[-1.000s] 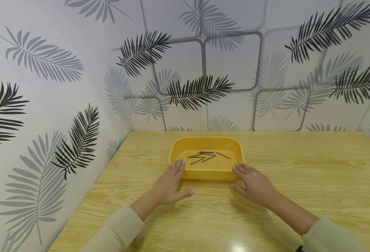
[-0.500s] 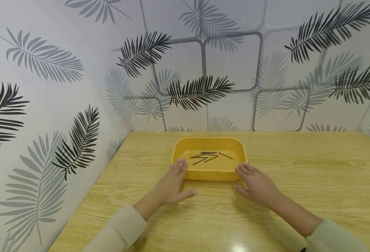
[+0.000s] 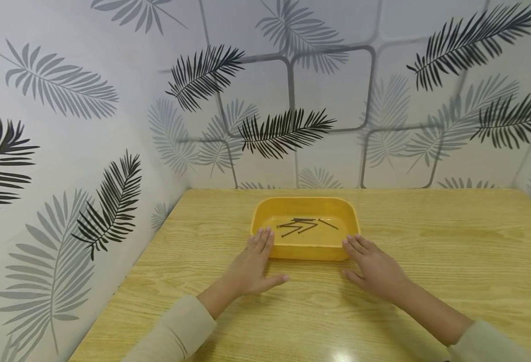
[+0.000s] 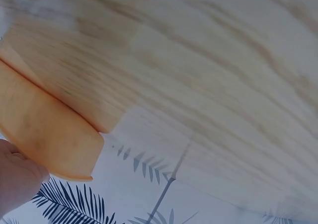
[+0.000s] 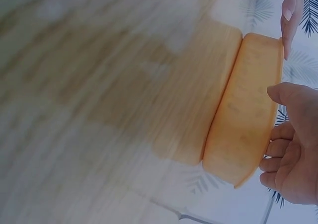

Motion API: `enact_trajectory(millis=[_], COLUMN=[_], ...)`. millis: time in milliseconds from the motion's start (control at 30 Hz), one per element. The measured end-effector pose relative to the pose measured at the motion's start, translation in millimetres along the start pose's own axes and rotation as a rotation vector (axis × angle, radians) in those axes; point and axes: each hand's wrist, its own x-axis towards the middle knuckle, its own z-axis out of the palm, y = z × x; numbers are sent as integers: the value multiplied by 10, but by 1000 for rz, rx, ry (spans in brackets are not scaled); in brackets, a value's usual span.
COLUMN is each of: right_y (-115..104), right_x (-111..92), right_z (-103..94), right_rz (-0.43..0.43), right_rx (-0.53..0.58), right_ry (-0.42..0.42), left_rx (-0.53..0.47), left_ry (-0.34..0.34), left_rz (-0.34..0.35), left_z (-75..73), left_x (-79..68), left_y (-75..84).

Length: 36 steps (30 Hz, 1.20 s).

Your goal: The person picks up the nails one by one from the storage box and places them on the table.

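A yellow plastic tray [image 3: 308, 253] stands on the wooden table, with several dark nails [image 3: 308, 229] lying loose on its floor. My left hand [image 3: 249, 269] rests its straight fingers on the tray's near left corner, thumb spread out to the side. At the near right corner, the extended fingers of my right hand [image 3: 376, 266] touch the rim. The left wrist view catches the tray's outer wall [image 4: 49, 124] beside part of the left hand [image 4: 20, 179]. In the right wrist view, the right hand [image 5: 298, 139] lies along the rim, its thumb apart from the other fingers.
The light wooden table [image 3: 450, 241] reaches back to a patterned wall [image 3: 265, 100] with leaf prints, close behind the tray. Another wall [image 3: 66, 151] borders the table on the left.
The tray has slid a little to the right across the table, both hands moving along with it. The nails keep their arrangement inside.
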Motion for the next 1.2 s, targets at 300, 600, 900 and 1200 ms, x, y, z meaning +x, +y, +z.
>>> enact_trajectory(millis=[300,600,900,1200], right_y=[56,87,133,176], right_x=[-64,-100,-137,-173], right_z=[8,-10,-22,-34], right_rz=[-3,19,35,43], right_rx=[12,46,61,88], right_ry=[-36,-56,-57,-56], left_rx=[8,7,10,1], left_ry=[9,-6,4,-4], left_rz=[5,-15,2,1], left_z=[24,45,41,41], left_x=[44,82,116,136], left_y=[59,125,173,216])
